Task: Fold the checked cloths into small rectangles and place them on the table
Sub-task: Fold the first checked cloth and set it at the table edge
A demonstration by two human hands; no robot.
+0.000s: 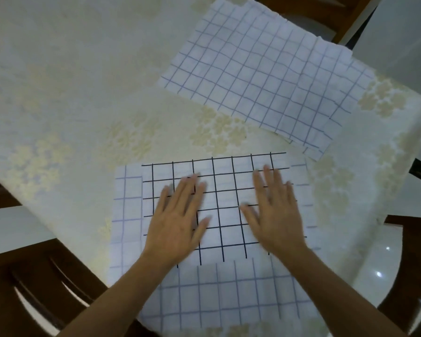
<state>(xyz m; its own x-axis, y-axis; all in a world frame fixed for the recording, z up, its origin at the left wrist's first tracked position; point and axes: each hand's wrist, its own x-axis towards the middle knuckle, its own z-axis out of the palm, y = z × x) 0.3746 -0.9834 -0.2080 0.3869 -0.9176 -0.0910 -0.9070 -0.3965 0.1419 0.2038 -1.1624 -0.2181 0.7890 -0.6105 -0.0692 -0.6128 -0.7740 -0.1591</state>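
Counter (71, 93) under a cream floral cover. Pile of pale checked cloths (260, 76) far right, lying flat and large, probably still to fold. Near cloth (224, 215) at the front edge, part folded: dark-grid panel turned over the paler side. Left hand (178, 220) and right hand (275, 212) flat on it, fingers (190, 188) straight, pressing, gripping nothing. Looks early; no small rectangle finished.

Left hand (178, 215) and right hand (275, 210) are motion-blurred, with fingers (187, 188) smeared, and cover the middle of the dark-checked cloth (219, 176) — the upper cloth (265, 76) loses its top corner to the frame edge.
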